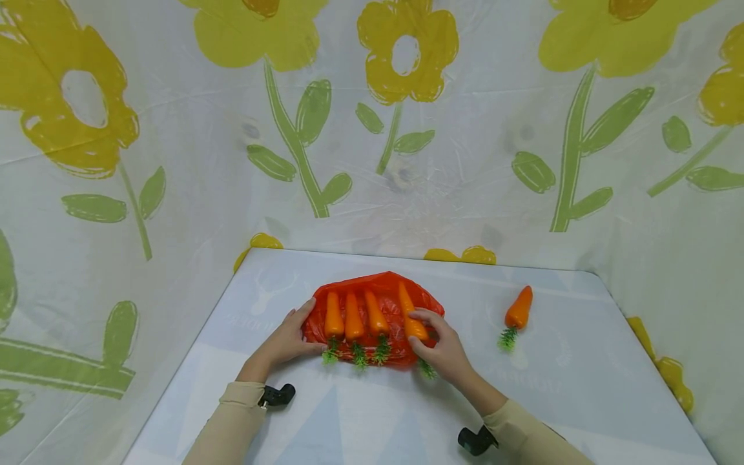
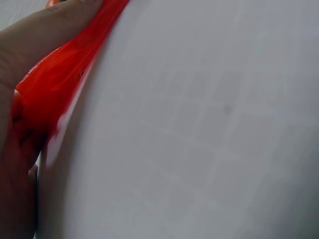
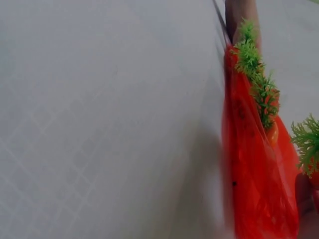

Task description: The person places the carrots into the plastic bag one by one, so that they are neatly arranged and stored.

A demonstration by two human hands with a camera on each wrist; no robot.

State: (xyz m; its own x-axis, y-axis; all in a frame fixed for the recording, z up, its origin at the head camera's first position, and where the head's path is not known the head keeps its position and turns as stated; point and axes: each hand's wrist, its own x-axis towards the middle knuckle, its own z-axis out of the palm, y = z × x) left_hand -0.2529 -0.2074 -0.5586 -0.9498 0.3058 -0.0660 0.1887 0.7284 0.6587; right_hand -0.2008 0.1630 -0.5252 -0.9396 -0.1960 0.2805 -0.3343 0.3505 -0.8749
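A red plastic bag [image 1: 380,281] lies spread on the table, with three orange toy carrots [image 1: 353,316] side by side on it, green tops toward me. My left hand [image 1: 285,342] grips the bag's left edge; in the left wrist view the thumb [image 2: 50,30] lies over the red plastic [image 2: 65,74] and fingers curl beneath. At the bag's right side, my right hand [image 1: 446,345] pinches a fourth carrot [image 1: 405,300], its tip pointing away and its leafy top [image 1: 427,369] below the hand. The right wrist view shows green tops [image 3: 264,97] along the bag [image 3: 254,179].
Another carrot [image 1: 519,309] lies alone on the white patterned table [image 1: 581,387], to the right of the bag. A flower-printed sheet [image 1: 465,161] hangs behind the table and at both sides. Black wrist cameras [image 1: 280,394] sit on both sleeves.
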